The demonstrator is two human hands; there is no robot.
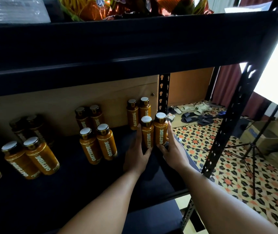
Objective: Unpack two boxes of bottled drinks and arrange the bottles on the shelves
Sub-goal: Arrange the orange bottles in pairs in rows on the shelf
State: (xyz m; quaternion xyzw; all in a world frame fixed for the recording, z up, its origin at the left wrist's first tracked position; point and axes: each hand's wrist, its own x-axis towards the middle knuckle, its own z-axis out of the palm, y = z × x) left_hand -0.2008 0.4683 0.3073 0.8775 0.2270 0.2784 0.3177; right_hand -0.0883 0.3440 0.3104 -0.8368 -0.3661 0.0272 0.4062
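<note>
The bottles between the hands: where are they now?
In the head view, the two bottles stand at the right end of the shelf, between the left hand and right hand, in front of another pair.

both forearms stretch from the bottom edge to mid-frame; left hand (135, 154) clasps the left bottle (147, 134), right hand (173, 152) the right bottle (160, 130).

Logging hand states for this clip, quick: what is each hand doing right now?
Left hand: closed, holding the left bottle of the front right pair.
Right hand: closed, holding the right bottle beside it.
</note>
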